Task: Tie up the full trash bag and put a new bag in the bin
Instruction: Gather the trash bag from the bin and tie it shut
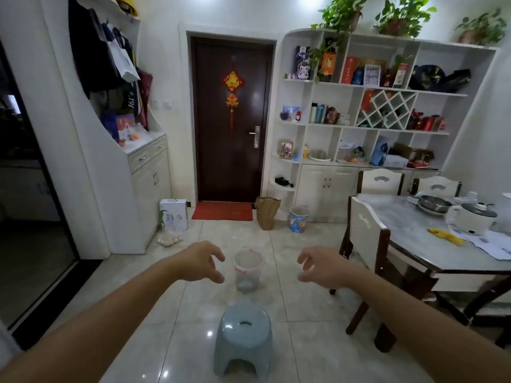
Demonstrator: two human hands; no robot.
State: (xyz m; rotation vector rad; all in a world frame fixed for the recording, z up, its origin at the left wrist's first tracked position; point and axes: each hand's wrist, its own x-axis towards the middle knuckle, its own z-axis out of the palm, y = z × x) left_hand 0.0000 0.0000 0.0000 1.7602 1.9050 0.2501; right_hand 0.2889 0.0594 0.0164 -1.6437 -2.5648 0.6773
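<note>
Fingers [218,257] of the left hand [197,262] were seen loosely curled and spread apart, nothing held; those of the right hand [322,268] were likewise curled, apart and empty. Both hands were held out in the air, one to each side of the small translucent trash bin [248,270], neither touching it.

The bin was recorded upright on the tiled floor [304,341], lined with a thin pale bag [250,257] whose rim was folded over the edge; how full it was could not be told. A light blue plastic stool [243,337] stood just in front of the bin, nearer the camera. To the right of the bin a white dining chair [365,239] was noted against the marble-topped table [406,230]. Well behind the bin, a patterned blue bucket [299,219] and a brown paper bag [266,212] stood near the dark door [231,150].
</note>
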